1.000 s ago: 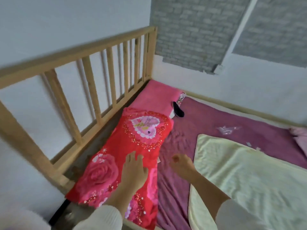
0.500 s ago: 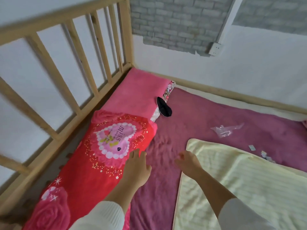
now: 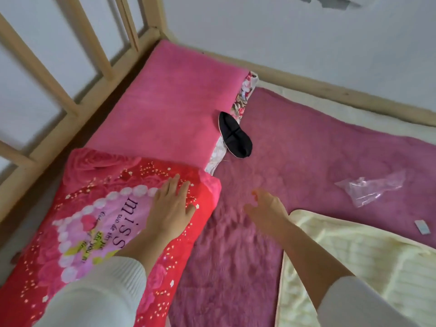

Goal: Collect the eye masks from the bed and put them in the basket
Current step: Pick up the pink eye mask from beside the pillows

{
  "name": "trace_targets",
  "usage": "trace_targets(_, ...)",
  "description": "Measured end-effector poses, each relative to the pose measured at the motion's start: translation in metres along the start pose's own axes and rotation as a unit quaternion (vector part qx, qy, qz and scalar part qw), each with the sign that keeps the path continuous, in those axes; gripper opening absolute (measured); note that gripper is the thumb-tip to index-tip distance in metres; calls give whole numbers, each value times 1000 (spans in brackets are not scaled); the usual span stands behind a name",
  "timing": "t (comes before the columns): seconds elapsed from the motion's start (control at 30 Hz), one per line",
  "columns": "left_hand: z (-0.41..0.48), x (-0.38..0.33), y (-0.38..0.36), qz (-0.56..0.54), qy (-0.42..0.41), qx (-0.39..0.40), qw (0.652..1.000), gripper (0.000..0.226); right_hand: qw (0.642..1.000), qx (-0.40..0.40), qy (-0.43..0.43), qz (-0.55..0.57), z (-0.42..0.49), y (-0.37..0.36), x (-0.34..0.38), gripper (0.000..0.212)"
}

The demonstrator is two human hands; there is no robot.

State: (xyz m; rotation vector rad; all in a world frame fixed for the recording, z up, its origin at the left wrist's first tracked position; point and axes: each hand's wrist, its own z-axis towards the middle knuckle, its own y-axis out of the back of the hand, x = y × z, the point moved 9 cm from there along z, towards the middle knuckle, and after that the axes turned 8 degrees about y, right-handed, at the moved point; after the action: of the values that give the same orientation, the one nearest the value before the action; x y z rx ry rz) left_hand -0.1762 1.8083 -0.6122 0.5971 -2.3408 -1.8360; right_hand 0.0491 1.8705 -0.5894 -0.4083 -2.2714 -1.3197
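A black eye mask (image 3: pixel 234 134) lies at the right edge of the pink pillow (image 3: pixel 165 107), half on the purple bed sheet (image 3: pixel 306 147). My left hand (image 3: pixel 171 205) rests flat and open on a red flowered pillow (image 3: pixel 99 232), fingers spread. My right hand (image 3: pixel 266 208) hovers open and empty over the purple sheet, well short of the mask. No basket is in view.
A wooden bed rail (image 3: pixel 70 100) runs along the left and a wooden frame edge (image 3: pixel 330 88) along the wall. A cream blanket (image 3: pixel 354 263) covers the lower right. A clear plastic wrapper (image 3: pixel 370 187) and a small white scrap (image 3: pixel 422 226) lie on the sheet.
The view has moved forward and down toward the pillows. Both hands have advanced toward the mask, which now sits closer and larger. Nothing has been picked up.
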Motion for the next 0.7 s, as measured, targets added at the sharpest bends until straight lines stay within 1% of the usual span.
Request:
trace_targets(0.07, 18, 11, -30, 13, -4, -9, 1000, 64, 1000, 5, 18, -25, 32, -18, -6, 38)
trace_targets(0.17, 29, 18, -70, 12, -26, -49, 998, 69, 998, -7, 37, -49, 82, -34, -12, 48)
trace_targets(0.23, 33, 22, -92, 6, -31, -80, 996, 72, 996, -43, 51, -59, 119, -33, -13, 53)
trace_targets(0.33, 39, 26, -109, 0, -42, -135, 990, 75, 993, -92, 66, -33, 167, -31, -14, 69)
trace_targets(0.43, 40, 27, -112, -9, -48, -179, 983, 78, 987, -133, 42, -76, 205, -36, -19, 77)
trace_targets(0.5, 41, 27, -111, -14, -50, -193, 980, 79, 983, -156, 10, -99, 220, -41, -25, 74)
trace_targets(0.57, 41, 28, -114, -11, -49, -197, 979, 80, 981, -171, -14, -89, 229, -43, -30, 63)
trace_targets(0.63, 43, 29, -116, -1, -45, -186, 982, 79, 979, -192, -26, -62, 231, -38, -32, 50)
trace_targets(0.7, 47, 30, -119, 9, -39, -166, 985, 79, 977, -207, -20, -37, 222, -31, -30, 43)
